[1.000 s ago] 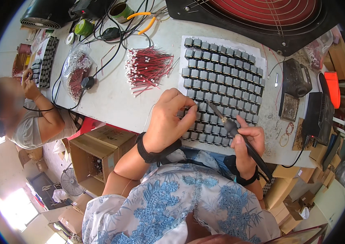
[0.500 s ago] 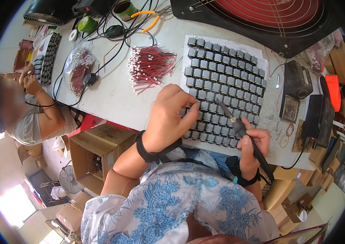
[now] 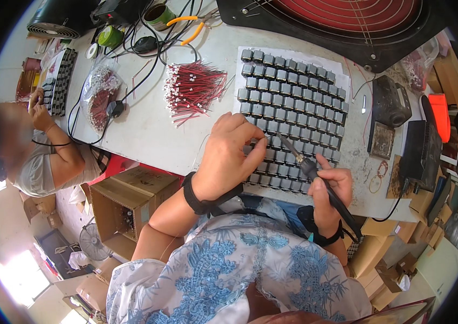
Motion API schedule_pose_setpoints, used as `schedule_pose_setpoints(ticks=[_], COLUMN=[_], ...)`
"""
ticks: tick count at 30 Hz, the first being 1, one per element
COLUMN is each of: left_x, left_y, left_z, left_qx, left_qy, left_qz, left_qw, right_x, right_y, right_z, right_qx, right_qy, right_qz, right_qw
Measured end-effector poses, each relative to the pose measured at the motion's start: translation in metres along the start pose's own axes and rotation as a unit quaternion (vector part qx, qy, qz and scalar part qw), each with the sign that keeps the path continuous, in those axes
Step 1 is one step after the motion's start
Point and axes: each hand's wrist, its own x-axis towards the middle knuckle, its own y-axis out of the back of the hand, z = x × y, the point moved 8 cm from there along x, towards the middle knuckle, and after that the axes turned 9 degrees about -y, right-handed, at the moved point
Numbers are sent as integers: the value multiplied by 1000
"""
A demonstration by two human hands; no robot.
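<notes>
Currently, the left hand (image 3: 226, 147) hovers over the table (image 3: 150, 129) near its front edge, thumb and forefinger brought together at the tips; whether anything thin is pinched between them, I cannot tell. The right hand (image 3: 330, 190), closer to the right edge, has its fingers clamped on the dark handle of a soldering iron (image 3: 309, 168). The iron slants toward the far left, its metal tip just beside the left fingertips and above the small grey blocks (image 3: 287, 102); it is too small to tell if the tip touches one. These blocks stand in close, slanting rows on a white sheet (image 3: 338, 69), which lies right of the table's middle and reaches back from near the front edge. To the left of the sheet lies a loose pile of red wires (image 3: 194, 86) with white ends, and further toward the left end is a clear bag (image 3: 101, 89) with more red and white pieces in it. Behind the pile, pliers (image 3: 183, 20) with orange handles rest beside tangled black cables (image 3: 158, 56). A large fan (image 3: 348, 13) with a red middle and black frame occupies the far side of the table, behind the sheet. Along the right edge sit a dark stand (image 3: 392, 102) and a black box (image 3: 418, 156) with a cord. Past the left end, a co-worker (image 3: 50, 156) in a grey top has both hands raised beside another group of dark blocks (image 3: 64, 75).
</notes>
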Motion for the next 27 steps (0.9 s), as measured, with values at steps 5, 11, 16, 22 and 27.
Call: schedule_pose_setpoints(ticks=[5,11,16,22,27], left_x=[-1,6,8,9,7], left_y=[-1,2,-1,-3,-3], left_z=[-2,7,10,9,8], left_qx=[-4,-4,-5,-2,9], left_qy=[11,-34,-52,-47,-43], left_qz=[2,16,19,9,17], left_qw=[1000,999,998,999,999], right_x=[1,0,1,0,-1], right_y=[-2,5,4,3,3], right_z=[-2,-4,-3,-2,-2], right_qx=[-33,58,27,12,-5], right_qy=[16,0,14,8,15], right_qz=[5,19,12,7,8], right_qw=[999,998,999,1000,1000])
